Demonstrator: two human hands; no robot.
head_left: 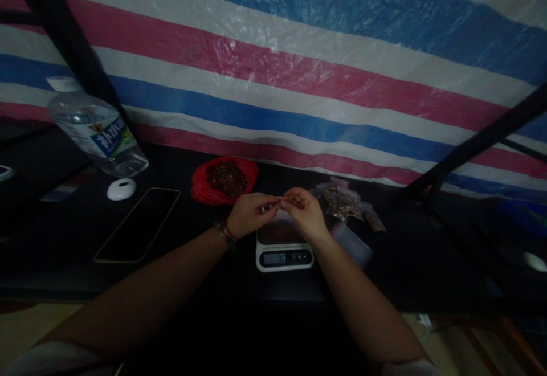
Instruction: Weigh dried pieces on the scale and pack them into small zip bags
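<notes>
The left hand (249,216) and the right hand (306,216) met over the far part of a white kitchen scale (285,268), thumbs and forefingers closed in a pinch and the fingertips of both nearly touching. Between them they gripped what looked like the top edge of a small plastic bag (282,220) — its clear film seemed to hang just below and on the near side of the grip, above the scale's platform. Whether the film touched the platform could not be told; the picture was too dark there.

Just left of the left hand, slightly farther off, sat an open red bag (200,187) with brown dried bits (227,178) in it. Right of the right hand lay a cluster of filled packets (342,200) and, nearer, a flat clear bag (354,246) partly behind the right forearm. A phone (139,225) lay well to the left — beyond it, a white case (121,189) and a bottle (98,131).
</notes>
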